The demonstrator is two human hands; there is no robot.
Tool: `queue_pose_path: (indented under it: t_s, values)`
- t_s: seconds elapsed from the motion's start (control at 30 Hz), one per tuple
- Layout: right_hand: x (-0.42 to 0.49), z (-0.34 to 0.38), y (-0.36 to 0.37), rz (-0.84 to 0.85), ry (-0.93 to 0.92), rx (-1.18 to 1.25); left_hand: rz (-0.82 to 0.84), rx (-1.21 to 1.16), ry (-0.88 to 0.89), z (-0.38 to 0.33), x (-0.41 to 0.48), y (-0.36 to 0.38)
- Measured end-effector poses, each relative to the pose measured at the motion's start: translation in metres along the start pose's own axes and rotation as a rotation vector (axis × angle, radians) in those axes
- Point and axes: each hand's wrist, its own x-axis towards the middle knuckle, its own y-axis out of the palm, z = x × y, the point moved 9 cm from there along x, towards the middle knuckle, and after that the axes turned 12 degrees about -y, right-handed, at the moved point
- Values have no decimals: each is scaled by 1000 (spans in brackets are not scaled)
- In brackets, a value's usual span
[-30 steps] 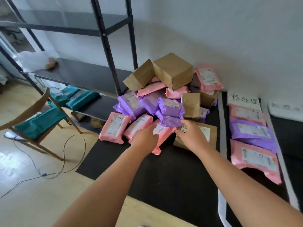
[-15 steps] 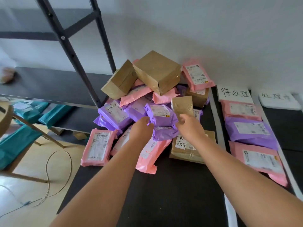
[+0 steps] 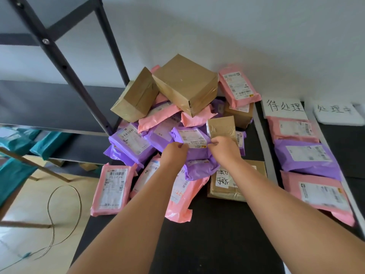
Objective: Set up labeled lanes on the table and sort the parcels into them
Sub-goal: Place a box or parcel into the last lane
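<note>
Pinching one purple parcel (image 3: pixel 197 153) by the near edge of its label (image 3: pixel 194 138), my left hand (image 3: pixel 174 153) and right hand (image 3: pixel 225 150) each have fingers and thumb curled tight on it, atop the pile (image 3: pixel 128 140) on the table (image 3: pixel 207 244). Just beyond the grip I count two big brown boxes (image 3: pixel 185 86); well to its right, a row of three parcels (image 3: pixel 306 159), two pink and one purple, lies below the nearer of two handwritten sheets (image 3: pixel 284 110).

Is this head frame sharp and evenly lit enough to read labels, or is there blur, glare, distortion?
Head view: light soft, even, no glare; label on the purple parcel between left hand and right hand fairly sharp; far-right lane label and right-edge pink parcel smeared; shelf post slanted by wide lens.
</note>
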Motion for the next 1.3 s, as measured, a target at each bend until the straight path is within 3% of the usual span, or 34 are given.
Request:
queue_pose_path:
  t_s: [0.33, 0.5, 0.6, 0.77, 0.9, 1.3]
  values:
    - [-37, 31, -21, -211, -25, 302, 32, -529, -131, 26, -30, -29]
    - [-76, 45, -38, -337, -57, 406, 133, -732, 2, 26, -69, -62]
    - [-97, 55, -49, -399, -61, 495, 143, -713, 127, 23, -92, -88]
    - [-112, 84, -65, -351, -116, 515, 156, -584, 318, 7, -136, -123]
    - [-130, 100, -96, -519, -170, 558, 194, -633, 426, -9, -161, -142]
    - [-179, 132, -141, -814, -281, 590, 194, -739, 458, -36, -181, -166]
